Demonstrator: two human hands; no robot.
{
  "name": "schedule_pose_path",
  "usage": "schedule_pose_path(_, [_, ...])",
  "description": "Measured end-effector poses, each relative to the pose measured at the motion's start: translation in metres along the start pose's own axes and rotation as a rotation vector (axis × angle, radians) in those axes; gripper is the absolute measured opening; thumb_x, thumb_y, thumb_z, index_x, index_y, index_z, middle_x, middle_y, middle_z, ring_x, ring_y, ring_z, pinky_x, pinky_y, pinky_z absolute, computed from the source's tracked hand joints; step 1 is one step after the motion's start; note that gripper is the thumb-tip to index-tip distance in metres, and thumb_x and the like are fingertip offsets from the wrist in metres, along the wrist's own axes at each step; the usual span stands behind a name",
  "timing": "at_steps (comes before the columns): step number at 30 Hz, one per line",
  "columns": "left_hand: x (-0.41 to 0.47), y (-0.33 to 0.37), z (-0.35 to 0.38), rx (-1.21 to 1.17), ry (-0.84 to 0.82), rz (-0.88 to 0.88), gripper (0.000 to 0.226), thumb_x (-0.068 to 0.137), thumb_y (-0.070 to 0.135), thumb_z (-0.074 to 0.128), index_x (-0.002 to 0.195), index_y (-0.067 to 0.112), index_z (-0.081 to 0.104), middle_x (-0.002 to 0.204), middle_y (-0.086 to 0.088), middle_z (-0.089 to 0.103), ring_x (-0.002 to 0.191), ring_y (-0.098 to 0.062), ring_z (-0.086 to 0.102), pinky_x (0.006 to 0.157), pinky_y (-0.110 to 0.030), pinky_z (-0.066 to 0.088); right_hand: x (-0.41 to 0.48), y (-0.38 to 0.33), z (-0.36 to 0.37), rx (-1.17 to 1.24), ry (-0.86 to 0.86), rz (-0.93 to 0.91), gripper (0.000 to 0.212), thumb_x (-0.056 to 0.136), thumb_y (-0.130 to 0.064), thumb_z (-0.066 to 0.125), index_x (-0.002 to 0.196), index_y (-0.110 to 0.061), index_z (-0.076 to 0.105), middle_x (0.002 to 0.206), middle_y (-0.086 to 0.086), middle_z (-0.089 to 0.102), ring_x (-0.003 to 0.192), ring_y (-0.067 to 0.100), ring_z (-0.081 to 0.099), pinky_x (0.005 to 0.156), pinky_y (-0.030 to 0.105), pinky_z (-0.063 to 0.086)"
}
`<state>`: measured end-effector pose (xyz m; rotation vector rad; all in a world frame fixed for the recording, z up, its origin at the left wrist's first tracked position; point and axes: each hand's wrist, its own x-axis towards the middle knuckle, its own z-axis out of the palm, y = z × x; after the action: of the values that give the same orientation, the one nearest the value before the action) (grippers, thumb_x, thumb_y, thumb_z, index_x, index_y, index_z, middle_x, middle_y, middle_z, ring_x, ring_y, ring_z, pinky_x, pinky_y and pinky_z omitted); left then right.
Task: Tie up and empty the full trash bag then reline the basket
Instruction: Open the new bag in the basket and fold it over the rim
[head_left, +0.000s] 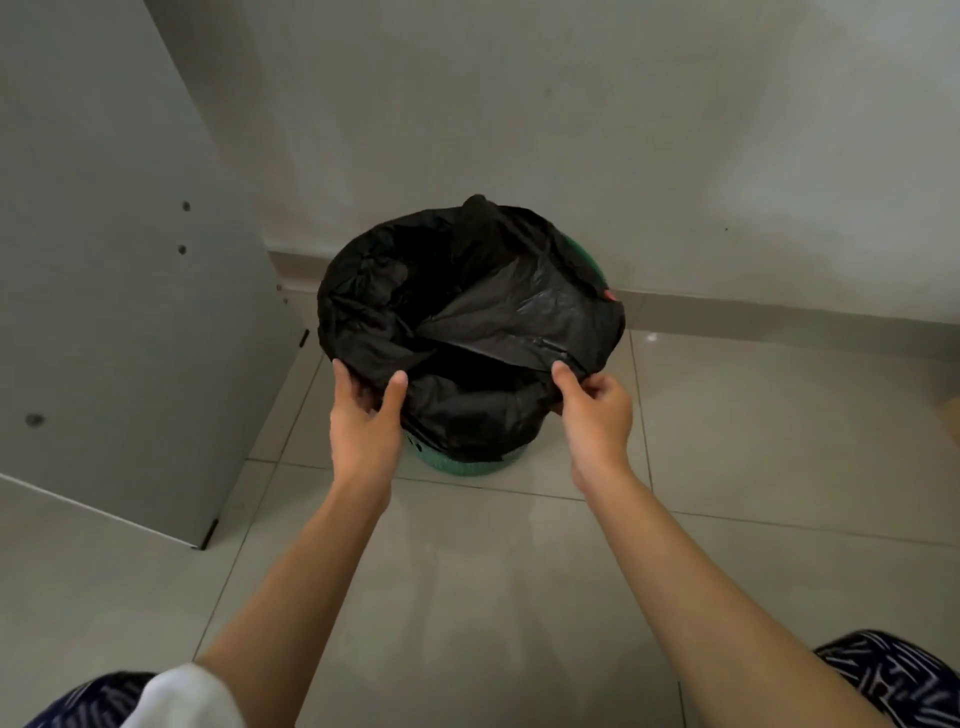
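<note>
A green basket (470, 466) stands on the tiled floor against the wall. A black trash bag (467, 317) is draped over its rim and hides most of it; one handle loop sticks up at the far side. My left hand (366, 421) pinches the bag's near left edge at the rim. At the near right edge, my right hand (597, 410) pinches a fold of the bag between thumb and fingers. The inside of the bag is dark and I cannot see what it holds.
A grey cabinet panel (130, 312) stands close to the basket's left. The wall and its skirting (727, 312) run right behind the basket. Pale floor tiles (493, 571) stretch toward me. My patterned trouser knees show at both lower corners.
</note>
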<state>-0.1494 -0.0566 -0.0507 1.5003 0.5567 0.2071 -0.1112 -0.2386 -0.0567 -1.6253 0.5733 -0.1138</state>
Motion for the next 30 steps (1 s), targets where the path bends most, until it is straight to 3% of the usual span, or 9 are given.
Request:
schedule_pose_path(5, [-0.007,0.005,0.017,0.011,0.094,-0.056,0.097,0.085,0.029,0.068,0.15,0.031,-0.003,0.152,0.003,0.029,0.134,-0.019,0.038,0.108,-0.038,0.034,-0.02,-0.006,0.002,0.019,-0.19,0.119,0.045,0.074,-0.047,0.073,0.07,-0.004,0.06,0.078,0.014,0.071,0.066,0.028,0.071,0.068,0.045,0.06])
schedule_pose_path(7, [-0.001,0.007,0.014,0.024,0.1,-0.075,0.095,0.086,0.027,0.067,0.15,0.029,-0.003,0.151,0.001,0.031,0.133,-0.022,0.039,0.108,-0.04,0.035,-0.016,-0.013,-0.005,-0.015,-0.108,0.138,0.051,0.078,-0.055,0.065,0.072,-0.004,0.063,0.072,0.009,0.07,0.061,0.028,0.07,0.064,0.042,0.06])
schedule_pose_path(10, [0.012,0.011,0.004,0.055,0.055,-0.076,0.094,0.086,0.022,0.067,0.151,0.025,-0.001,0.15,0.0,0.033,0.132,-0.022,0.04,0.108,-0.04,0.036,-0.006,-0.019,-0.015,-0.195,0.154,-0.156,0.043,0.078,-0.052,0.066,0.086,-0.012,0.052,0.085,0.004,0.058,0.077,0.023,0.059,0.07,0.036,0.05])
schedule_pose_path(12, [0.02,0.013,-0.004,0.029,-0.021,-0.088,0.088,0.085,0.014,0.067,0.15,0.023,0.01,0.145,0.0,0.041,0.126,-0.02,0.047,0.101,-0.033,0.042,0.002,-0.029,-0.016,-0.28,0.112,-0.34,0.038,0.081,-0.043,0.067,0.103,-0.016,0.051,0.1,0.0,0.048,0.086,0.013,0.049,0.072,0.025,0.039])
schedule_pose_path(14, [0.029,0.015,-0.012,-0.006,-0.109,-0.103,0.076,0.083,0.007,0.068,0.145,0.021,0.027,0.136,-0.002,0.051,0.117,-0.018,0.055,0.095,-0.031,0.046,0.014,-0.038,-0.013,-0.392,0.039,-0.363,0.038,0.083,-0.041,0.066,0.112,-0.019,0.054,0.103,-0.001,0.046,0.08,0.008,0.047,0.073,0.022,0.036])
schedule_pose_path(18, [0.035,0.02,-0.02,-0.012,-0.179,-0.113,0.063,0.081,0.007,0.07,0.135,0.019,0.04,0.125,0.001,0.059,0.111,-0.018,0.059,0.097,-0.037,0.047,0.032,-0.037,-0.016,-0.448,0.046,-0.276,0.007,0.085,-0.017,0.066,0.092,-0.017,0.062,0.076,-0.004,0.052,0.078,0.019,0.056,0.068,0.026,0.038])
schedule_pose_path(24, [0.033,0.027,-0.02,0.042,-0.16,-0.117,0.047,0.084,0.003,0.066,0.124,0.02,0.048,0.107,0.004,0.062,0.092,-0.009,0.062,0.065,-0.026,0.051,0.043,-0.028,-0.04,-0.382,0.177,-0.464,0.014,0.085,0.001,0.057,0.078,-0.01,0.063,0.077,0.005,0.057,0.071,0.018,0.051,0.065,0.02,0.033])
schedule_pose_path(27, [0.034,0.029,-0.019,0.075,-0.123,-0.072,0.051,0.086,0.001,0.064,0.131,0.019,0.047,0.111,0.0,0.063,0.094,-0.013,0.063,0.075,-0.033,0.055,0.052,-0.015,-0.062,-0.537,0.229,-0.578,0.011,0.085,0.003,0.058,0.087,-0.001,0.068,0.088,0.014,0.057,0.071,0.025,0.054,0.068,0.019,0.035])
schedule_pose_path(30, [0.03,0.028,-0.014,0.154,-0.003,-0.011,0.06,0.085,0.009,0.067,0.139,0.018,0.042,0.121,-0.006,0.062,0.105,-0.023,0.061,0.095,-0.046,0.049,0.057,0.008,-0.083,-0.575,0.231,-0.447,0.016,0.086,0.003,0.059,0.094,0.002,0.072,0.093,0.024,0.059,0.079,0.035,0.059,0.073,0.026,0.041])
